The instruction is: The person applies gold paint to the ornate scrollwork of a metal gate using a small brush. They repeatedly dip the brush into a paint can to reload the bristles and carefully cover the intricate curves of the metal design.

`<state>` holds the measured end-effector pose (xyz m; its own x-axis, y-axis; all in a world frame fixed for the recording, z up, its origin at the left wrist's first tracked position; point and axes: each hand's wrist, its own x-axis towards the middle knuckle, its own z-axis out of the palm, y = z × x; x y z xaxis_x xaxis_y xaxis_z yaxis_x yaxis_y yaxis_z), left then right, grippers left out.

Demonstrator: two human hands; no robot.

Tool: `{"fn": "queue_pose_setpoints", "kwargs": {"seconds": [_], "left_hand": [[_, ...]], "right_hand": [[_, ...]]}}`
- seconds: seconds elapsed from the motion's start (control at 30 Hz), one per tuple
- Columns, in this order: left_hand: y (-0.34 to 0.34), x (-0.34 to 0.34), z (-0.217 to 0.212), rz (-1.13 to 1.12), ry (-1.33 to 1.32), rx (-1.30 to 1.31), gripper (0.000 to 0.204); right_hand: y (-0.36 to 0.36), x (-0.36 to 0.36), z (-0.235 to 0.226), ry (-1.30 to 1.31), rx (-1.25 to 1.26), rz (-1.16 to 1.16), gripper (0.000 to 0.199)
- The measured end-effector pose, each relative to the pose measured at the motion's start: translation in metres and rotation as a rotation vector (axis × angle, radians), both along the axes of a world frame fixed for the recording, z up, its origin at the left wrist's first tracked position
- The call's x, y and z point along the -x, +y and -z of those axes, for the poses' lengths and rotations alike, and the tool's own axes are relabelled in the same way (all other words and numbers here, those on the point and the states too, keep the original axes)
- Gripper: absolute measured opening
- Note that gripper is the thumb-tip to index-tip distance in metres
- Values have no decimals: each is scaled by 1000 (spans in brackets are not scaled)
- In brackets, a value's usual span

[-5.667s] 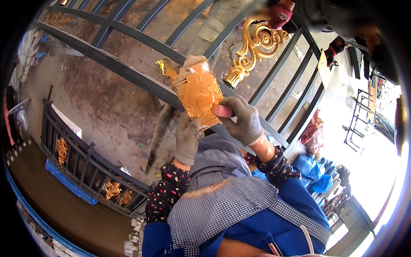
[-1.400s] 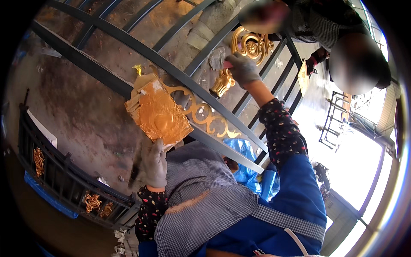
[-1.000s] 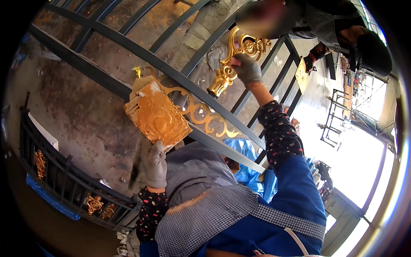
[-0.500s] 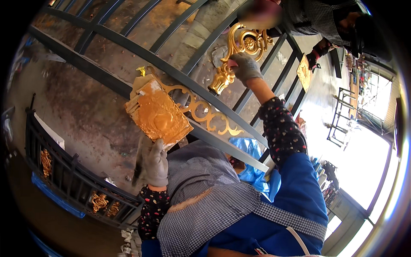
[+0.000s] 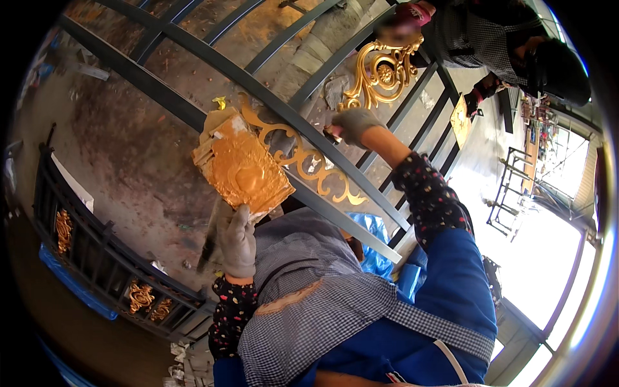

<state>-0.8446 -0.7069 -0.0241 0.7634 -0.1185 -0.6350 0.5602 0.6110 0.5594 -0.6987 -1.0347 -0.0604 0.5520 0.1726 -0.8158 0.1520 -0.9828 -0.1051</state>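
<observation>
My left hand [image 5: 236,240], in a grey glove, is closed on the near edge of a cardboard palette [image 5: 245,169] smeared with thick gold paint. Across the railing, my gloved right hand [image 5: 356,127] is closed over the lower end of a gold scroll ornament [image 5: 385,74]. It covers most of that end, and whatever its fingers hold is hidden. The ornament sits among the bars of a dark grey metal railing [image 5: 213,55]. Beside the palette, a flatter gold scroll strip [image 5: 290,138] runs between two rails.
A co-worker's gloved hand [image 5: 412,14] is at the ornament's far end; their other hand [image 5: 474,102] is by a gold-smeared board [image 5: 460,121]. At left stands a dark railing [image 5: 97,258] with gold ornaments. Blue plastic [image 5: 373,242] lies by my lap.
My right hand has moved down and slightly left along the ornament, toward its lower end. The view has shifted a little. My left hand keeps its hold on the palette.
</observation>
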Motion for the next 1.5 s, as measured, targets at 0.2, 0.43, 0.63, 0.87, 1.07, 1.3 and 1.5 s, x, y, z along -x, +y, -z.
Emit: {"fn": "queue_pose_setpoints", "kwargs": {"seconds": [0.2, 0.43, 0.63, 0.87, 1.07, 1.3, 1.5], "left_hand": [[5, 6, 1, 12, 43, -48, 44], [-1, -6, -6, 6, 1, -18, 42], [6, 9, 12, 38, 88, -51, 41], [0, 0, -1, 53, -1, -28, 40], [-5, -5, -10, 71, 6, -42, 41], [-2, -3, 0, 134, -33, -117, 41], [-10, -6, -9, 121, -21, -69, 38]], "right_hand": [[-11, 30, -12, -377, -264, 359, 24], [26, -10, 15, -127, -111, 160, 22], [0, 23, 6, -200, -132, 87, 22], [1, 41, -9, -508, -259, 390, 23], [7, 41, 23, -461, -279, 360, 23], [-24, 88, 5, -632, -356, 542, 24], [-17, 114, 40, -820, -516, 622, 23]]}}
